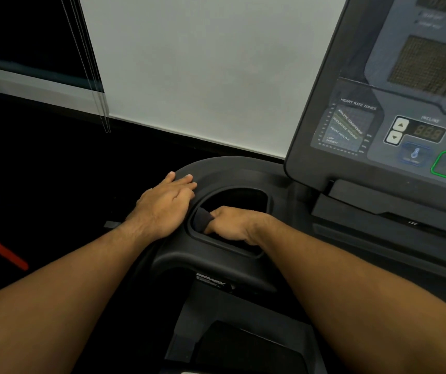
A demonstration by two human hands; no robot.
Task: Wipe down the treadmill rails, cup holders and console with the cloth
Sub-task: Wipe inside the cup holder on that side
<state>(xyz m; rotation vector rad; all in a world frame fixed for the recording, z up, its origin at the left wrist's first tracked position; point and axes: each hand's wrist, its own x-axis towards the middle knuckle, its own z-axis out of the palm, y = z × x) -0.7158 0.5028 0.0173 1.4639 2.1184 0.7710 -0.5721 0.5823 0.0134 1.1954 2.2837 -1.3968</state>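
Right grip (232, 223) is clenched around the dark cloth (202, 218), down inside the cup holder (243, 197), with the cloth poking out toward its left wall. Left grip (162, 206) is laid flat on the rim beside it, fingers straight, holding nothing. Console (351, 125) sits up and to the right of the holder, so the right grip's nearer; I'd guess a short lift up-right gets there.
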